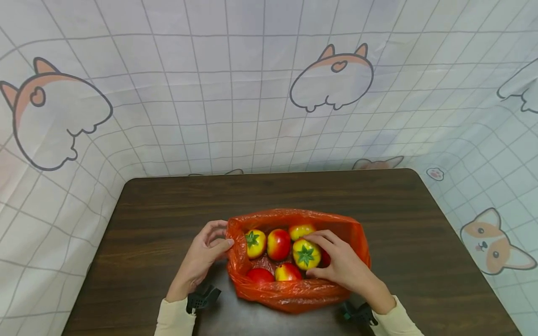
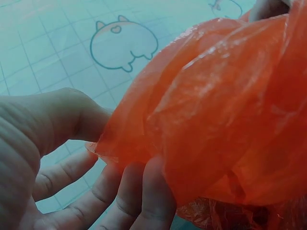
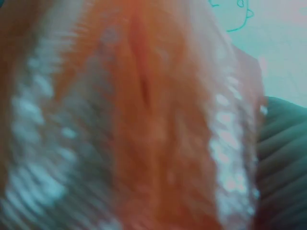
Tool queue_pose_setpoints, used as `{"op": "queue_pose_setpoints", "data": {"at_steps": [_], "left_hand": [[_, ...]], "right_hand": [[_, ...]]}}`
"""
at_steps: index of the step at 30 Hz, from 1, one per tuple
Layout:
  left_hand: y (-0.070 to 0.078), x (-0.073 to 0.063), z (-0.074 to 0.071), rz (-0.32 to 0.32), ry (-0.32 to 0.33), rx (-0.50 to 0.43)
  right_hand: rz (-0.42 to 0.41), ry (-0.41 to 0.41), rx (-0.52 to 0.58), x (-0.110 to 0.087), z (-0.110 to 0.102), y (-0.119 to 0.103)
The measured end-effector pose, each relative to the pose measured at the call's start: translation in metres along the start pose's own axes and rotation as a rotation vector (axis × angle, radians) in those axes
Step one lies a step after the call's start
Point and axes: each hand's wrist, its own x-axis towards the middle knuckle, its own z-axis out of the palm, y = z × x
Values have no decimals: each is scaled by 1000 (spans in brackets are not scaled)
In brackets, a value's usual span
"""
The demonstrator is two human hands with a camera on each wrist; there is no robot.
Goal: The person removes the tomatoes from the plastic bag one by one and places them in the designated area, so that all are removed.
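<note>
A red plastic bag (image 1: 294, 296) stands wide open on the table, its rim folded outward. Inside lie several red and yellow fruits, among them a red-yellow one (image 1: 279, 244) and a yellow tomato-like fruit (image 1: 253, 243) with a green star top. My left hand (image 1: 204, 254) pinches the bag's left rim between thumb and fingers; the left wrist view shows the film (image 2: 216, 110) there. Reaching into the bag, my right hand (image 1: 342, 262) has thumb and fingers around another yellow tomato-like fruit (image 1: 306, 254) with a green star. The right wrist view is blurred and filled by bag film (image 3: 163, 143).
The dark wooden table (image 1: 168, 200) extends around the bag on all sides. Behind it hangs a white gridded curtain (image 1: 244, 93) with cartoon corgis. Black straps with devices (image 1: 203, 297) sit on both wrists.
</note>
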Motion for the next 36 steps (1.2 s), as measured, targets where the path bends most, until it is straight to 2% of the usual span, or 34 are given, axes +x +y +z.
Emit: {"op": "queue_pose_setpoints", "data": {"at_steps": [14,25,30,36], "left_hand": [[2,-4,-2,22,-3,40],[1,-2,-3,4,30,84],[1,-2,-3,11,22,78],[0,-2,-4,7,28,89]], "right_hand": [[-23,121,23,-2,-27,0],[-9,273,-31,-8,-56,7],[17,344,31,-14,-70,10],[1,441,79,-20,-87,16]]}}
